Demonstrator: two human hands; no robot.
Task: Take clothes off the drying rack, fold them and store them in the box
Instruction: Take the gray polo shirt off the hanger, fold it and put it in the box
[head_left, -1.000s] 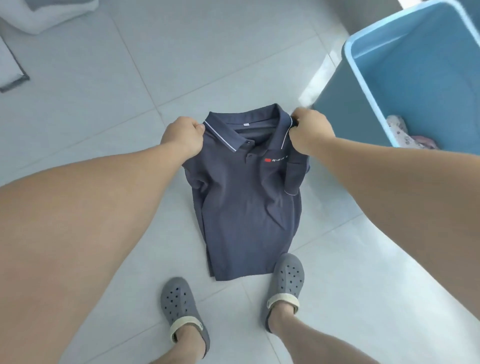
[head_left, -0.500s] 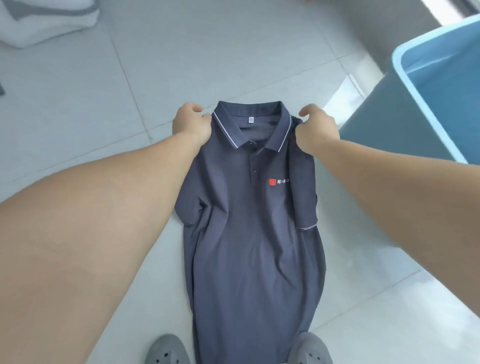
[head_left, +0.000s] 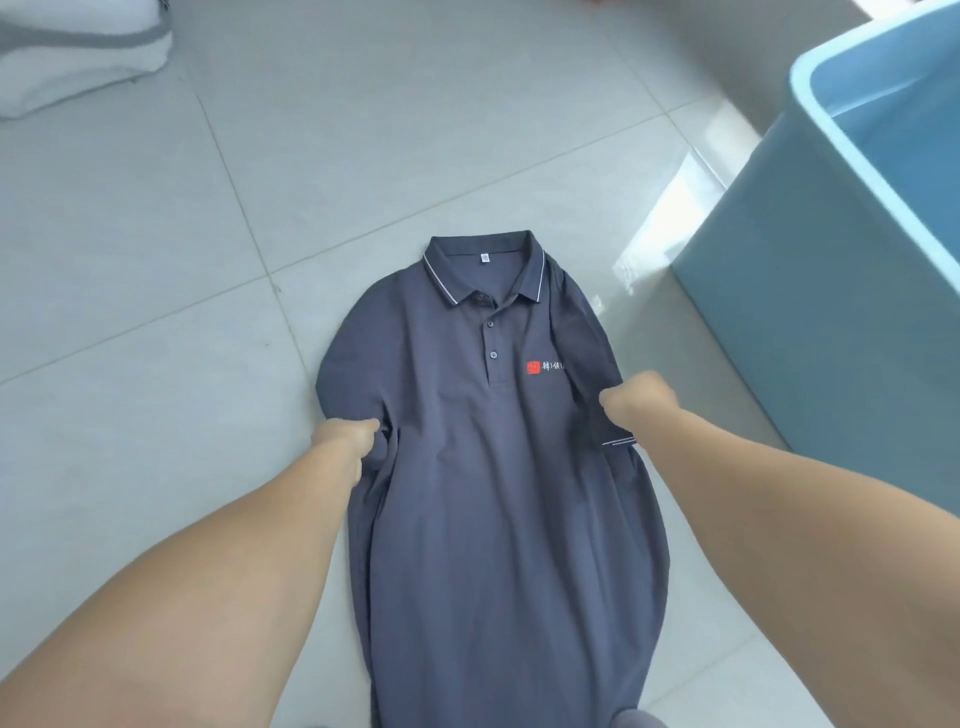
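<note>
A dark grey polo shirt (head_left: 493, 493) lies face up on the tiled floor, collar away from me, with a red logo on its chest. My left hand (head_left: 345, 436) grips the bunched fabric of the shirt's left sleeve at its edge. My right hand (head_left: 641, 400) grips the right sleeve, which is folded inward over the chest. The blue box (head_left: 810, 322) stands just right of the shirt, its inside mostly out of view.
White and grey folded cloth (head_left: 78, 57) lies at the far left on the floor. The pale floor tiles (head_left: 363, 130) stretch beyond the collar. A grey shoe tip (head_left: 636, 719) shows at the bottom edge under the hem.
Both hands let go of the shoulders by the collar and moved down to the sleeves, which they now grip. The shirt lies flat on the floor. The view moved closer.
</note>
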